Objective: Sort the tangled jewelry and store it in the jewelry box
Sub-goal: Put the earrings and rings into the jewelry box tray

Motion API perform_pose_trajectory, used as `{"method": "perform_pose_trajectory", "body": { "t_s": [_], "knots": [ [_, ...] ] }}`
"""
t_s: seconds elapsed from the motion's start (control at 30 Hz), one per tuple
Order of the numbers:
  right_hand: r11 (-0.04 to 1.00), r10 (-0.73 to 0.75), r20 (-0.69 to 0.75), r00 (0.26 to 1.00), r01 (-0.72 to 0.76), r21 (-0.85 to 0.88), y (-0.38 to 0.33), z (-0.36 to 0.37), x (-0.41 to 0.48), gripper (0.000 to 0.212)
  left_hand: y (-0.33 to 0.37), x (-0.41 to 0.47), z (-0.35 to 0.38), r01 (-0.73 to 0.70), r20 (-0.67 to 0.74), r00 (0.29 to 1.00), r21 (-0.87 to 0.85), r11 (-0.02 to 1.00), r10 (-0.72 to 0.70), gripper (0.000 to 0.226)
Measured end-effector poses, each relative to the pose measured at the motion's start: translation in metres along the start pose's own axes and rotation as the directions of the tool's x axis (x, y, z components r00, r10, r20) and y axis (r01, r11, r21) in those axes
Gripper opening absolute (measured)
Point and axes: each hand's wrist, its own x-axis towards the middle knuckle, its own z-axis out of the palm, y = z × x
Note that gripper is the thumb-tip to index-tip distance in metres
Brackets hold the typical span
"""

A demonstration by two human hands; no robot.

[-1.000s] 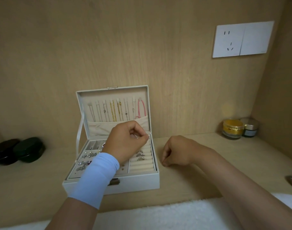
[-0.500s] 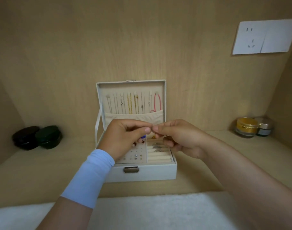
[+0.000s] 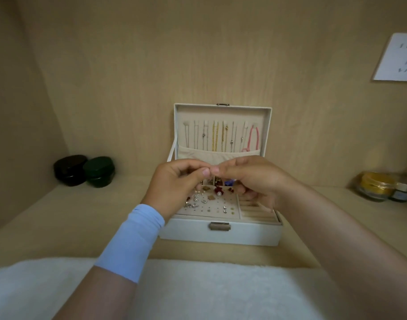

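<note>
- Fingers (image 3: 206,173) of both hands curled, tips meeting in a pinch above the back of the jewelry box (image 3: 221,235). Anything between them is too small to see, so can't tell if they grip something.
- Left hand (image 3: 174,185) comes in from the left, with a pale blue wristband (image 3: 131,241) on its wrist. Right hand (image 3: 253,179) comes in from the right, arm bare.
- Jewelry box sits mid tabletop (image 3: 59,218) near the back edge, lid (image 3: 223,108) open and upright.
- Necklaces (image 3: 215,139) hang in a row inside the lid, pink cord (image 3: 253,139) at the right end.
- Earrings (image 3: 198,202) stuck in the box's front-left panel.
- Ring slots (image 3: 255,213) front-right, partly under the right hand.
- Black jar (image 3: 69,169) and green jar (image 3: 99,172) side by side, back-left corner.
- Gold-lidded jar (image 3: 375,185) and small jar (image 3: 402,192), back-right corner.
- White fluffy cloth (image 3: 198,289) along the front edge.
- Socket (image 3: 396,57) on the wall, upper right.
</note>
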Motion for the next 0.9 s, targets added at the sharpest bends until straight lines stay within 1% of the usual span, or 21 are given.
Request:
{"method": "perform_pose_trajectory", "body": {
  "t_s": [0.03,0.07,0.1,0.13,0.17,0.2,0.27,0.37,0.43,0.53,0.63,0.7,0.8,0.9],
  "knots": [
    [0.992,-0.124,-0.036,0.992,0.124,0.007,0.000,0.004,0.000,0.024,0.000,0.001,-0.003,0.021,0.006,1.000,-0.029,0.999,-0.020,0.009],
    [0.964,-0.265,-0.053,0.963,0.265,0.000,-0.001,0.007,-0.001,0.021,0.000,0.002,-0.005,0.039,0.017,0.999,-0.054,0.998,-0.038,0.010],
    [0.919,-0.393,-0.053,0.918,0.391,-0.045,-0.001,0.010,-0.003,0.016,0.000,0.003,-0.006,0.059,0.029,0.998,-0.074,0.996,-0.057,0.011],
    [0.865,-0.494,-0.041,0.869,0.486,-0.123,-0.002,0.012,-0.004,0.012,0.000,0.003,-0.008,0.082,0.037,0.996,-0.088,0.993,-0.079,0.011],
    [0.812,-0.559,-0.026,0.829,0.541,-0.217,-0.002,0.014,-0.004,0.010,0.001,0.003,-0.010,0.107,0.043,0.994,-0.100,0.989,-0.103,0.011],
    [0.766,-0.596,-0.016,0.803,0.563,-0.312,-0.002,0.014,-0.005,0.010,0.001,0.003,-0.011,0.130,0.048,0.991,-0.106,0.986,-0.126,0.012],
    [0.691,-0.641,-0.015,0.768,0.568,-0.446,-0.002,0.015,-0.005,0.009,0.001,0.002,-0.013,0.166,0.051,0.986,-0.109,0.980,-0.161,0.013],
    [0.640,-0.675,-0.005,0.738,0.582,-0.502,-0.003,0.020,-0.007,0.008,0.004,-0.001,-0.021,0.199,0.069,0.979,-0.116,0.973,-0.192,0.012],
    [0.649,-0.666,0.009,0.746,0.585,-0.487,-0.002,0.023,-0.008,0.006,0.005,-0.003,-0.027,0.210,0.100,0.975,-0.141,0.967,-0.197,0.011],
    [0.702,-0.625,0.016,0.781,0.570,-0.426,-0.001,0.023,-0.007,0.005,0.005,-0.003,-0.031,0.202,0.127,0.975,-0.149,0.968,-0.184,0.011],
    [0.766,-0.580,0.060,0.812,0.569,-0.299,0.002,0.024,-0.005,0.005,0.003,-0.002,-0.032,0.186,0.062,0.982,-0.130,0.974,-0.179,0.010],
    [0.793,-0.569,0.072,0.819,0.569,-0.217,0.004,0.025,-0.004,0.004,0.002,-0.002,-0.031,0.202,0.065,0.979,-0.131,0.971,-0.195,0.009],
    [0.786,-0.592,0.032,0.805,0.586,-0.194,0.005,0.025,-0.003,0.004,0.001,-0.003,-0.028,0.231,0.123,0.969,-0.159,0.960,-0.212,0.009],
    [0.702,-0.659,0.037,0.752,0.632,-0.328,0.010,0.024,-0.001,0.007,0.001,-0.004,-0.027,0.240,0.154,0.963,-0.119,0.963,-0.221,0.009]
  ]
}}
